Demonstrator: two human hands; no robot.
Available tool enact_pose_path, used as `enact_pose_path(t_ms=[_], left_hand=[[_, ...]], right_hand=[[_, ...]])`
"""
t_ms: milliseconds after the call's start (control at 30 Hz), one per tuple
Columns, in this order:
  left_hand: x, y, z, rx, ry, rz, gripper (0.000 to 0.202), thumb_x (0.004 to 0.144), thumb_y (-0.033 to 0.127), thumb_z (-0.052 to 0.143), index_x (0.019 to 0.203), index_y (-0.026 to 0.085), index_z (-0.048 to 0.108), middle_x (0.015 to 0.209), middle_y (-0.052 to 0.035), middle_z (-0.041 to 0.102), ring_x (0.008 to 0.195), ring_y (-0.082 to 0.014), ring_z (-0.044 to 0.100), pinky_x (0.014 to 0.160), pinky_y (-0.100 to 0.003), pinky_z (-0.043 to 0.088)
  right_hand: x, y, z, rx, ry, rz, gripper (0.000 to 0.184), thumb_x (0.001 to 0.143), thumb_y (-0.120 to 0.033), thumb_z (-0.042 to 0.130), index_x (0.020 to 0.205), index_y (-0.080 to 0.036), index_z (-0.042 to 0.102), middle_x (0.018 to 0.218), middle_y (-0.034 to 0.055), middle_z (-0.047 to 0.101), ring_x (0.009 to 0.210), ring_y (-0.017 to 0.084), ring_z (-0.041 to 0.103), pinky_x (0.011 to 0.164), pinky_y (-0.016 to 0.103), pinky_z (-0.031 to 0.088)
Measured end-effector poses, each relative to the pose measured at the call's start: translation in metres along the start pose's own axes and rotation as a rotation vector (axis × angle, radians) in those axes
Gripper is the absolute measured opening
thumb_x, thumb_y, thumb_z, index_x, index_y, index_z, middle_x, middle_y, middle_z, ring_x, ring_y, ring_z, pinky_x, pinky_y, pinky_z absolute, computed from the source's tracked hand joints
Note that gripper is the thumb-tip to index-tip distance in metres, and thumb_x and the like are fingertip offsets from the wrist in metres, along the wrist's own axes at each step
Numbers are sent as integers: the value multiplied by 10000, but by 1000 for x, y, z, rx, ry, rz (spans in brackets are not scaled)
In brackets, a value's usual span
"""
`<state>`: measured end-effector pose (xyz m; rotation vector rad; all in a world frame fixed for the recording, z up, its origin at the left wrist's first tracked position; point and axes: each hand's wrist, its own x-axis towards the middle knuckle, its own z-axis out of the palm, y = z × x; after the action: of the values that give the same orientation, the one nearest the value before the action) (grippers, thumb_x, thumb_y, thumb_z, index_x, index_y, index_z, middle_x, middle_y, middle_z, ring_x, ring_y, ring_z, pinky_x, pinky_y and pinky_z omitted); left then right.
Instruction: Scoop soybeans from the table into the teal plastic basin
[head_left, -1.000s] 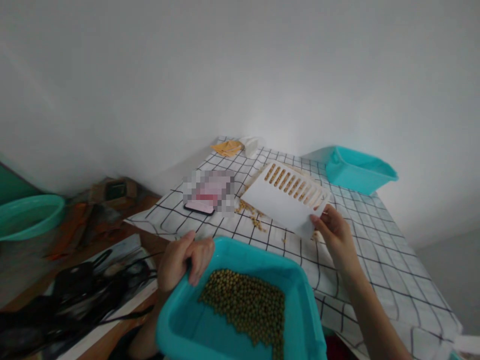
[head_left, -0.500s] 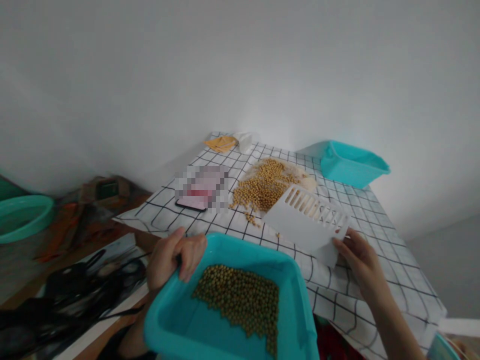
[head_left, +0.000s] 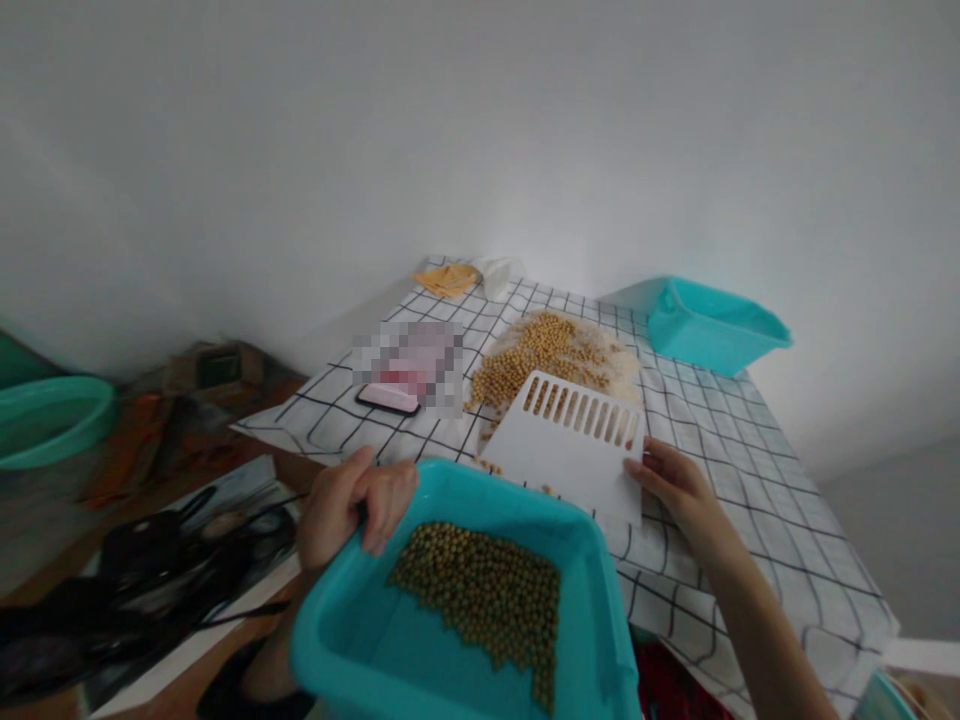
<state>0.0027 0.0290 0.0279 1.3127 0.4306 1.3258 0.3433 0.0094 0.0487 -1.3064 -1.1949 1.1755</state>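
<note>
The tub (head_left: 352, 640) up front is bright turquoise, and the peas (head_left: 487, 600) in it are olive green. The slotted board (head_left: 566, 460) is plain white against a tablecloth (head_left: 750, 500) of white with a thin black grid, where the soybeans (head_left: 536, 355) show golden yellow. Farther back, the bin (head_left: 712, 328) is turquoise too, and the phone (head_left: 388, 398) is pink.

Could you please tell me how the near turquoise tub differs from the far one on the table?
The near tub is gripped at its rim by the left hand; the far tub rests untouched on the checked cloth. The near tub holds greenish beans; the far tub's inside is hidden. Both are turquoise and rectangular.
</note>
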Motion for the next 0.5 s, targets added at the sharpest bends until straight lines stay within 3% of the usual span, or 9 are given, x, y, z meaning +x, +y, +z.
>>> enact_pose_path(t_ms=[133, 333, 500], left_hand=[[2, 2, 6, 18, 68, 19, 702, 1038, 278, 226, 374, 215, 445, 300, -10, 411, 350, -123, 390, 550, -346, 348], [2, 2, 5, 5, 56, 21, 705, 1036, 290, 251, 368, 216, 464, 294, -12, 401, 350, -127, 380, 526, -342, 346], [1, 3, 5, -10, 62, 1, 703, 1038, 298, 259, 371, 217, 466, 301, -14, 410, 365, -131, 386, 537, -339, 349]], right_hand=[[1, -4, -1, 52, -62, 61, 229, 781, -404, 799, 938, -242, 757, 979, 37, 790, 822, 203, 726, 743, 286, 581], [3, -5, 2, 52, -106, 83, 272, 773, -412, 807, 970, -228, 771, 1005, 52, 790, 802, 200, 726, 686, 271, 578], [3, 0, 3, 90, -3, 63, 268, 745, -388, 840, 967, -253, 776, 967, 25, 791, 779, 186, 714, 647, 245, 562]])
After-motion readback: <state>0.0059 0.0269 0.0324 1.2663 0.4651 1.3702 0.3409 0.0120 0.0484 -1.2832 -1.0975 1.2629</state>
